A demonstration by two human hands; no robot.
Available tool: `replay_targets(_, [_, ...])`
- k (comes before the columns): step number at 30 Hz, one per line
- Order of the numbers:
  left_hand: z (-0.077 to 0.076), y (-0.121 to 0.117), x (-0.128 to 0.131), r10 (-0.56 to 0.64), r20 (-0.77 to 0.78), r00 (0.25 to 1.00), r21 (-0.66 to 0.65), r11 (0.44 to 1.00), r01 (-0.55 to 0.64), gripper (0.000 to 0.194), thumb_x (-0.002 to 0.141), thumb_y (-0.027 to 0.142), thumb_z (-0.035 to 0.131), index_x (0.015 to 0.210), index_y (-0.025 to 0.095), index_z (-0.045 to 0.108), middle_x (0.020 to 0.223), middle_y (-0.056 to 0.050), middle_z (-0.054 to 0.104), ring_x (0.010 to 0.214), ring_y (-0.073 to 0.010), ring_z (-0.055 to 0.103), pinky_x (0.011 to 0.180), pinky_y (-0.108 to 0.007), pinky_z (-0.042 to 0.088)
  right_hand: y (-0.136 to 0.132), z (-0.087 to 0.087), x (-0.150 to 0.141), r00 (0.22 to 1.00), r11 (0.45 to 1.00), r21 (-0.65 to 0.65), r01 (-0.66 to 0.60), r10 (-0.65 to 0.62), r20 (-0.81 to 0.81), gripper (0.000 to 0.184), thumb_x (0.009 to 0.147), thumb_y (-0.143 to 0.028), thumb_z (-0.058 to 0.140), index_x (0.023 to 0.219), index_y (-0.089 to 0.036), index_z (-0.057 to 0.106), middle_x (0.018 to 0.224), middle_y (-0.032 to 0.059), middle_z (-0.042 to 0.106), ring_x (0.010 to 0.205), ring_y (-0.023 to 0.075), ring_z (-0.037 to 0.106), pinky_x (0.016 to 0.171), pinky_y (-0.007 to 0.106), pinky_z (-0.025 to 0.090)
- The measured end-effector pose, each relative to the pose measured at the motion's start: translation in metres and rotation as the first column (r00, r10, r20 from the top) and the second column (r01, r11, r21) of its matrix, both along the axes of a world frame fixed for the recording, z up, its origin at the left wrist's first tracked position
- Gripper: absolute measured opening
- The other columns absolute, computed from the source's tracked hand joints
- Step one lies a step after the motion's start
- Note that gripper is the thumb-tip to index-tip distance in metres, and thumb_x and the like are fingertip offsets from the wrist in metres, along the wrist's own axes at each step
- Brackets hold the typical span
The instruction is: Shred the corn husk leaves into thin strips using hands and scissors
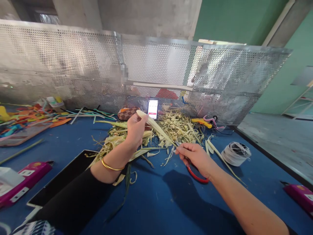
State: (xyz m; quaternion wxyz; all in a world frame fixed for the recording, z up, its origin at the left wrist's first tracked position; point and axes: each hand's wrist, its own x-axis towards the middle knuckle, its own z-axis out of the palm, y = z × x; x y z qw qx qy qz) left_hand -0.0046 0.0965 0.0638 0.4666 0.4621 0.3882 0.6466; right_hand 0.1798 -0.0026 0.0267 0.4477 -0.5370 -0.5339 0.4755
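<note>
A long pale corn husk (157,128) slants down to the right between my hands. My left hand (136,129) is closed around its upper end, with a gold bangle on that wrist. My right hand (194,156) is closed on scissors with red handles (197,176). Their short metal blades touch or lie close to the husk's narrow lower end; whether they are parted I cannot tell. Under and behind my hands lie a heap of dry husk scraps (179,125) and a looser pile of husk leaves (110,143).
A lit phone (153,109) stands behind the scraps, against a perforated metal screen (156,58). White string (236,154) sits at right. A black tray (61,176) and a magenta power strip (26,179) lie left. Coloured strips (24,120) cover the far left; yellow-handled scissors (201,122) lie behind.
</note>
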Motion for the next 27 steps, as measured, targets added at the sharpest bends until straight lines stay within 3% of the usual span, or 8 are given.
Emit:
replay_targets(3, [0.005,0.007,-0.008,0.076,-0.038,0.996,0.078,0.994,-0.073,0.008,0.073,0.021,0.061,0.078,0.015,0.057,0.063,0.002,0.059,0.048,-0.0091,0.055,0.043,-0.019,0.046,0.006,0.004,0.011,0.993,0.997,0.076,0.026,-0.035,0.111,0.029,0.076,-0.046,0.058,0.067,-0.018,0.061,0.055,-0.0023,0.056,0.041,0.0087,0.047,0.042,0.022,0.036])
replay_targets(5, [0.005,0.011,-0.012,0.120,-0.037,0.992,0.106,0.988,-0.115,0.013,0.071,0.022,0.063,0.081,0.015,0.058,0.064,0.001,0.060,0.048,-0.0103,0.056,0.041,-0.020,0.047,0.008,0.006,0.020,0.907,0.993,0.116,0.021,-0.068,0.417,0.026,0.084,-0.038,0.049,0.070,-0.019,0.059,0.063,0.0011,0.061,0.051,0.0125,0.056,0.051,0.025,0.042])
replay_targets(7, [0.004,0.015,-0.014,0.172,-0.014,0.985,0.123,0.978,-0.169,0.016,0.070,0.023,0.064,0.082,0.014,0.059,0.065,0.001,0.061,0.048,-0.0107,0.057,0.041,-0.021,0.048,0.008,0.007,0.029,0.577,0.995,0.100,0.009,-0.087,0.812,0.021,0.087,-0.029,0.045,0.076,-0.018,0.060,0.077,0.0068,0.067,0.071,0.0192,0.063,0.063,0.029,0.045])
replay_targets(9, [0.003,0.018,-0.016,0.204,0.022,0.979,0.125,0.971,-0.205,0.017,0.069,0.023,0.064,0.082,0.013,0.059,0.066,0.001,0.061,0.048,-0.0109,0.058,0.042,-0.021,0.049,0.007,0.005,0.037,0.214,0.999,0.033,0.035,-0.040,0.976,0.013,0.083,-0.021,0.050,0.086,-0.015,0.061,0.091,0.0152,0.068,0.088,0.0282,0.064,0.070,0.035,0.044])
replay_targets(11, [0.002,0.021,-0.018,0.211,0.049,0.976,0.123,0.969,-0.216,0.016,0.069,0.023,0.064,0.081,0.013,0.058,0.065,0.001,0.060,0.049,-0.0110,0.058,0.042,-0.022,0.050,0.005,0.001,0.043,0.103,0.997,-0.025,0.074,0.017,0.995,0.022,0.075,-0.012,0.053,0.095,-0.010,0.062,0.096,0.0216,0.066,0.092,0.0339,0.063,0.070,0.038,0.044])
replay_targets(17, [0.004,0.024,-0.020,0.251,0.088,0.964,0.124,0.958,-0.260,0.014,0.070,0.024,0.063,0.078,0.013,0.058,0.066,-0.001,0.062,0.048,-0.0109,0.059,0.040,-0.020,0.049,0.000,-0.004,0.038,0.084,0.994,-0.110,0.018,0.108,0.991,0.051,0.070,-0.010,0.055,0.121,-0.011,0.052,0.112,0.0203,0.060,0.102,0.0316,0.060,0.075,0.034,0.044])
replay_targets(22, [0.010,0.023,-0.024,0.265,0.119,0.957,0.129,0.951,-0.279,0.012,0.071,0.023,0.061,0.076,0.013,0.057,0.071,-0.004,0.066,0.050,-0.0120,0.062,0.042,-0.020,0.050,0.003,-0.010,0.031,0.094,0.986,-0.153,0.065,0.146,0.985,0.047,0.068,-0.010,0.057,0.115,-0.009,0.056,0.108,0.0251,0.060,0.094,0.0342,0.063,0.070,0.037,0.045])
replay_targets(27, [0.015,0.021,-0.027,0.259,0.156,0.953,0.124,0.952,-0.279,0.010,0.072,0.022,0.060,0.076,0.014,0.055,0.072,-0.005,0.068,0.052,-0.0128,0.064,0.045,-0.021,0.051,0.007,-0.003,0.037,0.239,0.984,-0.171,0.058,0.153,0.959,0.030,0.067,-0.011,0.057,0.097,-0.012,0.062,0.094,0.0185,0.068,0.092,0.0323,0.065,0.068,0.034,0.045])
